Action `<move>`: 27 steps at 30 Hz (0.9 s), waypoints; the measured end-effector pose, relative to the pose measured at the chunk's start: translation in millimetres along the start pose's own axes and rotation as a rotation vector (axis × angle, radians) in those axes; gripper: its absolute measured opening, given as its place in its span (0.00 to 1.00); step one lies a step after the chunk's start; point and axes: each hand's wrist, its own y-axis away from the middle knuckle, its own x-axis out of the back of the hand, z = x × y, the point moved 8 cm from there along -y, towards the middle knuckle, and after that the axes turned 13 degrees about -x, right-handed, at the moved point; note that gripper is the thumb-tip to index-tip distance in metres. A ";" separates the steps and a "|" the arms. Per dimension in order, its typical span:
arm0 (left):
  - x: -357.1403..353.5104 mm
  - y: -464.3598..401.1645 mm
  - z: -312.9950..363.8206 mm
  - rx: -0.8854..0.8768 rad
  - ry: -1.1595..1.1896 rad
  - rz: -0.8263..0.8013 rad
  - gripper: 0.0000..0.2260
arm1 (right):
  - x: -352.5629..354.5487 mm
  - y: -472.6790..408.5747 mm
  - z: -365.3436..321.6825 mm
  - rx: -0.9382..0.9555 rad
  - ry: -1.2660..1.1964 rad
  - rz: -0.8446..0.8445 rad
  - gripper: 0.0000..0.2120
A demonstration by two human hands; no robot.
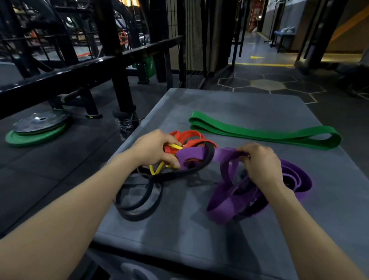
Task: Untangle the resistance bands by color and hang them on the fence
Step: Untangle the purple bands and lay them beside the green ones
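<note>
A tangle of resistance bands lies on a grey padded box (236,239). My left hand (153,148) grips the knot where the red bands (190,139), a thin yellow band (157,169) and a black band (137,197) meet the purple band (224,201). My right hand (259,164) pinches the purple band just right of the knot, and its loops hang below and behind that hand. A wide green band (263,132) lies folded and separate at the box's far side. The black fence rail (70,75) runs along the upper left.
Weight plates (38,130), green and grey, are stacked on the dark floor at the left. A shoe (126,124) stands by a black post. A mesh panel (192,33) rises behind the box. A corridor with yellow floor lines opens at the upper right.
</note>
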 end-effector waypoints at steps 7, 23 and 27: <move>-5.3 13.9 -17.6 0.027 0.141 -0.031 0.09 | -1.4 2.6 -2.6 0.054 0.095 0.036 0.09; -5.3 62.7 -48.5 0.352 -0.539 0.131 0.13 | 2.1 -1.9 23.4 -0.165 0.192 0.058 0.08; -13.5 56.0 -29.3 0.324 -0.321 0.076 0.20 | -2.0 0.4 24.0 -0.161 0.193 0.035 0.06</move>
